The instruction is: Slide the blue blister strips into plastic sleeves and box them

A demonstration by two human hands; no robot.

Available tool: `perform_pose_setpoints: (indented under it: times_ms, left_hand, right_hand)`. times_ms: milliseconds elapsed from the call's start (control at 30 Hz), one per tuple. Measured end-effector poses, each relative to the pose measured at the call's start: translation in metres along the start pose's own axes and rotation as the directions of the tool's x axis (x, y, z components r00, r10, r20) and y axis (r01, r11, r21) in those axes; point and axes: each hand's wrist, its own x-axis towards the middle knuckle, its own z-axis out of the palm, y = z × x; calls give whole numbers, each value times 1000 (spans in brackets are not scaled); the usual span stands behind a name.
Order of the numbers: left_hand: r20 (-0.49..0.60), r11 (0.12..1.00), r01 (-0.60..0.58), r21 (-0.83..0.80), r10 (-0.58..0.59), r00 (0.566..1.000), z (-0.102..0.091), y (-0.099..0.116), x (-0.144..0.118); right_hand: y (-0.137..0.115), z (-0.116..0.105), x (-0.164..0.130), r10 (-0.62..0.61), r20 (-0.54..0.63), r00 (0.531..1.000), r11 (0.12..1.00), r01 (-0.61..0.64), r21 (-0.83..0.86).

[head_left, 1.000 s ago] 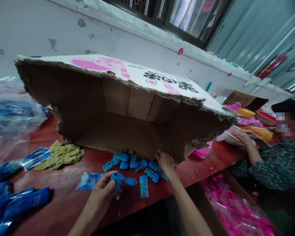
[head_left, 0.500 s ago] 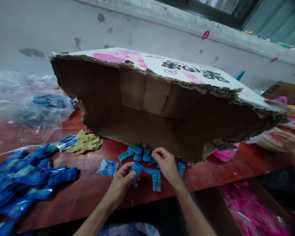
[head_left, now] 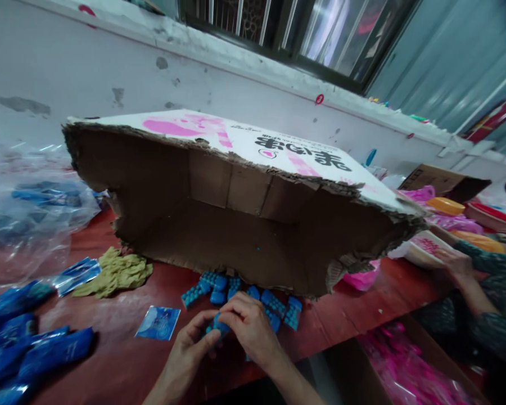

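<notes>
My left hand (head_left: 189, 346) is closed around a blue studded strip (head_left: 219, 325), its thumb and fingers pinching it low over the table's front part. Bent over the same strip, my right hand (head_left: 251, 329) has its fingertips pressed together against it; most of the strip is hidden by the fingers. Just beyond my hands lie several more blue studded pieces (head_left: 275, 304), in front of the cardboard box. A flat blue printed packet (head_left: 158, 323) rests left of my hands.
A torn-edged cardboard box (head_left: 227, 236) lies on its side, opening toward me. Blue packages (head_left: 46, 354), a crumpled yellow-green cloth or glove (head_left: 113, 273) and a clear plastic bag (head_left: 29, 225) are leftward. At right are another person's hand (head_left: 457, 264) and a box of pink items (head_left: 405, 360).
My right hand has come in to my left and now touches the strip. The strip's dangling studded end no longer shows clearly. The view has swung right and up.
</notes>
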Motion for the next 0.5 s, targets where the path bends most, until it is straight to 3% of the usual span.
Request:
perform_pose_setpoints:
  times_ms: [100, 200, 300, 367, 500]
  left_hand:
    - [-69, 997, 10, -80, -15, 998, 5, -4, 2]
    - [-123, 985, 39, -166, -60, 991, 9, -5, 5]
    - [-166, 976, 52, -210, -88, 982, 9, 0, 8]
    - [-172, 976, 58, -208, -95, 980, 7, 4, 11]
    - [-127, 974, 73, -216, -102, 987, 3, 10, 16]
  right_hand:
    - [3, 4, -6, -91, -28, 995, 989, 87, -120]
    - [9, -4, -1, -109, 12, 994, 990, 110, -93]
    - [28, -25, 28, 60, -23, 998, 972, -63, -225]
    - [49, -37, 55, 200, -123, 972, 872, -234, -429]
    - [94, -42, 103, 357, -181, 916, 722, -394, -569]
